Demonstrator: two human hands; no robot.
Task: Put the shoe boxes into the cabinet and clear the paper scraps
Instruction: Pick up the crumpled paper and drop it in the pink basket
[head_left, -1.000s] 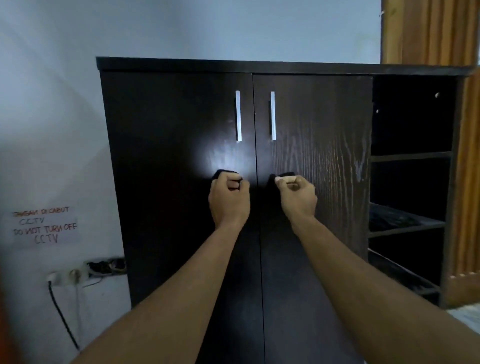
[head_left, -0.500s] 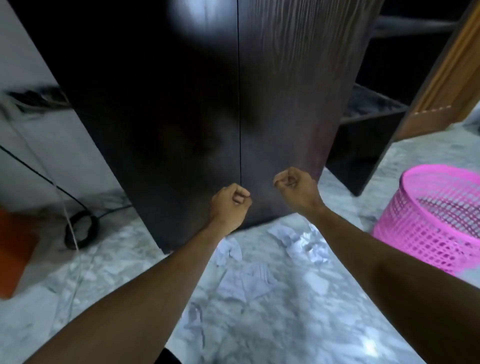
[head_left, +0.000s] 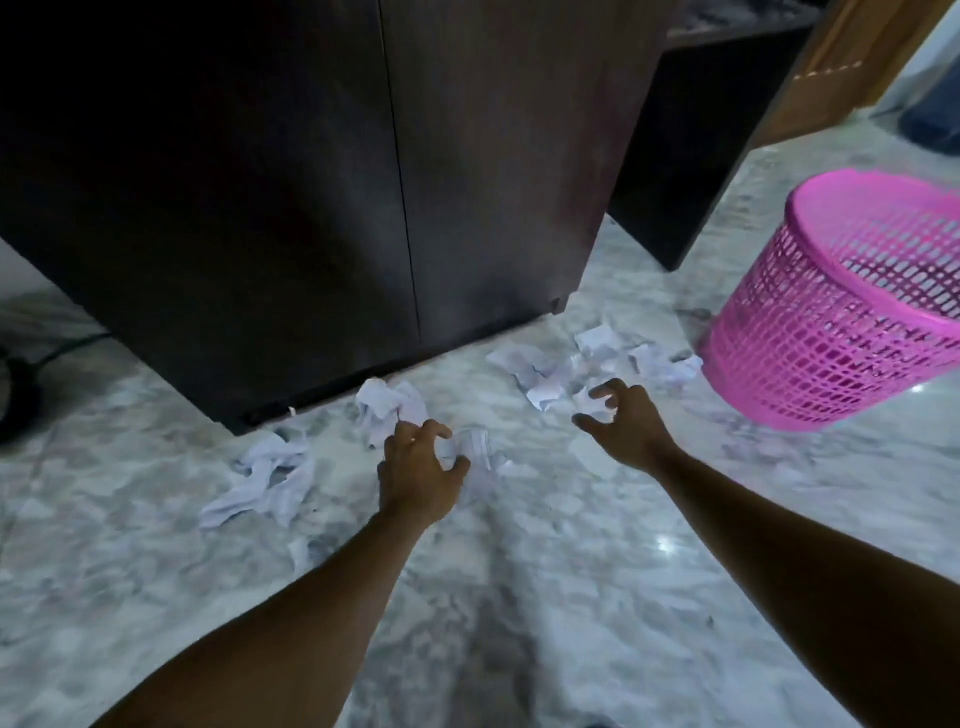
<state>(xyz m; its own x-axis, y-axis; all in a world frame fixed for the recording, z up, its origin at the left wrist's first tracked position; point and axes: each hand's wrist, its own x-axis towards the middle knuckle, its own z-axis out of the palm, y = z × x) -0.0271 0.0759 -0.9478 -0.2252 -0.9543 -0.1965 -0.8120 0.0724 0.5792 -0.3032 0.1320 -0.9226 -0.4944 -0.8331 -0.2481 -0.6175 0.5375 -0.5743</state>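
The dark wooden cabinet (head_left: 322, 197) stands with both doors closed; no shoe boxes show. Crumpled white paper scraps lie on the marble floor in front of it: one bunch at the left (head_left: 265, 480), one by the cabinet's foot (head_left: 387, 408), one cluster at the right (head_left: 587, 364). My left hand (head_left: 418, 470) hovers with fingers spread over a small scrap (head_left: 475, 447). My right hand (head_left: 626, 423) reaches with fingers apart at the edge of the right cluster. Neither hand holds anything.
A pink mesh plastic basket (head_left: 852, 312) stands on the floor to the right of the scraps. Open cabinet shelves (head_left: 691, 130) lie behind it. A black cable (head_left: 31, 374) runs along the floor at far left.
Both fists left the closed cabinet doors and dropped toward the floor, and the fingers spread. The view tilted down from the cabinet front to the scraps on the floor.
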